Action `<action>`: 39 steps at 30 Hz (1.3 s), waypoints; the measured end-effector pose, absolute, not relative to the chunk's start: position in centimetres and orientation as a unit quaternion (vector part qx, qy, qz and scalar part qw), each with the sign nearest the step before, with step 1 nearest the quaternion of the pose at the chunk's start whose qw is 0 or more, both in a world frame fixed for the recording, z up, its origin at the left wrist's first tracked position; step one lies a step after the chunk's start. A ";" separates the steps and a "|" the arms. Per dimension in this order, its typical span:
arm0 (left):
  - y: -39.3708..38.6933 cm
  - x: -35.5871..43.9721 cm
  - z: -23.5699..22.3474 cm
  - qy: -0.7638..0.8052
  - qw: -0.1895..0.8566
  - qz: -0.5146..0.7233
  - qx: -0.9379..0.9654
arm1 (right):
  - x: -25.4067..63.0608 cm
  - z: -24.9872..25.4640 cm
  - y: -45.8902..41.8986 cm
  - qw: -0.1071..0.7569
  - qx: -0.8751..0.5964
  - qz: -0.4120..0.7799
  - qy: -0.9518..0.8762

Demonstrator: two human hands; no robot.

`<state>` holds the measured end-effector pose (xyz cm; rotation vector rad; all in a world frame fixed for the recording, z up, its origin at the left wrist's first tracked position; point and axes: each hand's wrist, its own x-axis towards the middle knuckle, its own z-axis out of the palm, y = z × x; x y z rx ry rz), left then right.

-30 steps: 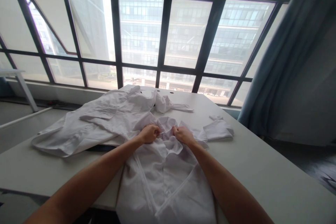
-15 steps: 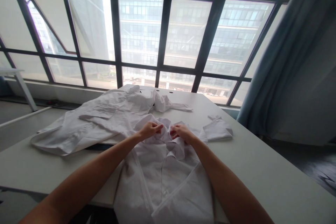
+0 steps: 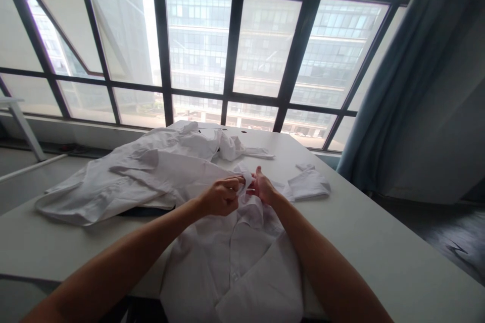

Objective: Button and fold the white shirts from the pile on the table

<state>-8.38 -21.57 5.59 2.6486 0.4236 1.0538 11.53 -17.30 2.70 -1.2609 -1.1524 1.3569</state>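
Observation:
A white button-front shirt (image 3: 206, 257) lies in front of me, its lower part hanging over the table's near edge. My left hand (image 3: 223, 196) is closed on the shirt's collar (image 3: 247, 179), knuckles up. On the collar's other side is my right hand (image 3: 264, 187), thumb raised and fingers apart, the fingertips against or just behind the cloth. Whether they grip it is partly hidden. A folded white sleeve end (image 3: 308, 184) rests on the table to the right of the hands.
Another rumpled white garment (image 3: 132, 176) is spread over the left and far side of the white table (image 3: 371, 252). Under its edge a dark flat thing (image 3: 146, 211) shows. Large windows (image 3: 199, 35) stand behind, and a blue-grey curtain (image 3: 386, 96) hangs at the right.
My left hand has turned knuckles up and shifted toward the right, still on the collar. My right hand has opened from its pinch, thumb lifted. The collar stands up between them.

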 end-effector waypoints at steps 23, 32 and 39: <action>-15.3 -11.9 4.8 0.462 0.181 0.338 0.800 | 15.6 5.4 -19.0 0.392 -0.520 0.512 -0.560; -15.7 -12.7 6.4 0.538 0.059 0.370 0.755 | 13.2 5.5 -18.8 0.347 -0.708 0.018 -0.615; -14.1 -14.4 5.8 0.418 0.148 0.384 0.810 | 16.3 3.7 -17.6 0.409 -0.530 0.180 -0.721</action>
